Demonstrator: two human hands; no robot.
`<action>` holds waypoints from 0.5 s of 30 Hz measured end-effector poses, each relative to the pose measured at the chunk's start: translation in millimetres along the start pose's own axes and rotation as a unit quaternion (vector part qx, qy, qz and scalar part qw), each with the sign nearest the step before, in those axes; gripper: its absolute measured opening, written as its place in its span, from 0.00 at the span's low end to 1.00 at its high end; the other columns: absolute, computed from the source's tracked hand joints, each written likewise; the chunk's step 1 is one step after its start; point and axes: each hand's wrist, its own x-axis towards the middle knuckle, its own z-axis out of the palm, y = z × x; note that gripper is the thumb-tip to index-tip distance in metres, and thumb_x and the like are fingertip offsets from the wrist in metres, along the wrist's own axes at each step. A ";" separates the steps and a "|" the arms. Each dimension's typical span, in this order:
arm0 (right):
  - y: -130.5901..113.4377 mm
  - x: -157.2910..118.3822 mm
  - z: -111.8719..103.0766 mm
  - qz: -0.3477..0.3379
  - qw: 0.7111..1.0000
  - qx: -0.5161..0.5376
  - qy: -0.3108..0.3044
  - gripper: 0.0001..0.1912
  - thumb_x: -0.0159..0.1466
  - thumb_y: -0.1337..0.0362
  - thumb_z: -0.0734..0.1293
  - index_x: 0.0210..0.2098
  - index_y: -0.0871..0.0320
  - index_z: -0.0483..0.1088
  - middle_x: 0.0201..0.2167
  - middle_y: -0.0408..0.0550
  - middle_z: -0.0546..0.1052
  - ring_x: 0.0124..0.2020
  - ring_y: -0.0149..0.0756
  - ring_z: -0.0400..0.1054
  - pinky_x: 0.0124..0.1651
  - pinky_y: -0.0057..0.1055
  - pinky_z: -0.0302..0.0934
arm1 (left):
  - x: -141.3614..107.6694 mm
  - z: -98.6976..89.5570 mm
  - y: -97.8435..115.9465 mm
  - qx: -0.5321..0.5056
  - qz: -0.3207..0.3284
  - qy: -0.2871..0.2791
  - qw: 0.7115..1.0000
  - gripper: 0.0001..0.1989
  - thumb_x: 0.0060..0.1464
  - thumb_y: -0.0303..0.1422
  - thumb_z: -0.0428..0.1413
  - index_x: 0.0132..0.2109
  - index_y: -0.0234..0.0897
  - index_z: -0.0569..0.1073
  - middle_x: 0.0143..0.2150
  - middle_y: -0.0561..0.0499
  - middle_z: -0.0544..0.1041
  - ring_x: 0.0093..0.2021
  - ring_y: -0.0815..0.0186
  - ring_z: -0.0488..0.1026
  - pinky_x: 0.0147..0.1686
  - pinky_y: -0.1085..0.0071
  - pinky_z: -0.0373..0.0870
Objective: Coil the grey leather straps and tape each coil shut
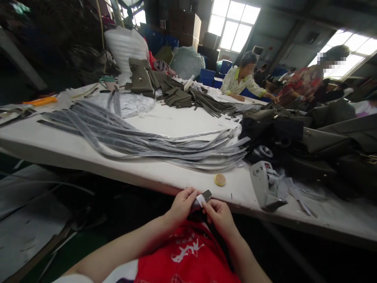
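Close to the table's front edge, my left hand [183,203] is closed on a dark grey strap [207,194], thumb on top. Its squared end sticks out between my hands. A small white piece of tape or paper [200,200] lies across the strap near that end. My right hand [219,215] pinches at the lower edge of the white piece, thumb and forefinger together. Just beyond my hands, a yellow-edged round roll [219,180] lies on the table. Long plastic-wrapped grey straps [141,143] spread across the table in front.
A grey tape dispenser [265,186] stands at the right front edge. Dark bags [318,153] are heaped behind it. More dark straps [206,101] and a brown-green bag [143,80] lie farther back, with a cup [108,83]. Two people lean over the table's far right side.
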 end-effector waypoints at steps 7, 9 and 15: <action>-5.6 -4.6 2.5 -0.035 0.997 0.050 -0.043 0.17 0.62 0.52 0.67 0.31 0.61 0.74 0.21 0.44 0.73 0.23 0.30 0.63 0.31 0.26 0.58 | -4.3 -2.3 10.3 0.092 0.065 0.024 0.993 0.20 0.50 0.49 0.60 0.35 0.33 0.74 0.28 0.51 0.75 0.29 0.66 0.70 0.30 0.74 0.68; -10.5 -5.6 6.0 -0.038 0.996 0.076 -0.040 0.16 0.62 0.54 0.67 0.35 0.62 0.76 0.24 0.45 0.75 0.26 0.31 0.65 0.33 0.26 0.60 | -8.3 -3.3 13.8 0.134 0.093 0.021 0.986 0.18 0.55 0.47 0.57 0.37 0.35 0.75 0.31 0.50 0.77 0.32 0.64 0.72 0.33 0.73 0.70; -20.4 7.2 20.8 -0.065 0.989 0.131 0.020 0.14 0.59 0.56 0.69 0.32 0.62 0.79 0.22 0.45 0.74 0.25 0.32 0.66 0.31 0.26 0.60 | -10.4 -10.5 11.7 0.214 0.197 -0.002 0.957 0.14 0.58 0.46 0.55 0.44 0.42 0.76 0.38 0.52 0.79 0.36 0.63 0.76 0.37 0.75 0.73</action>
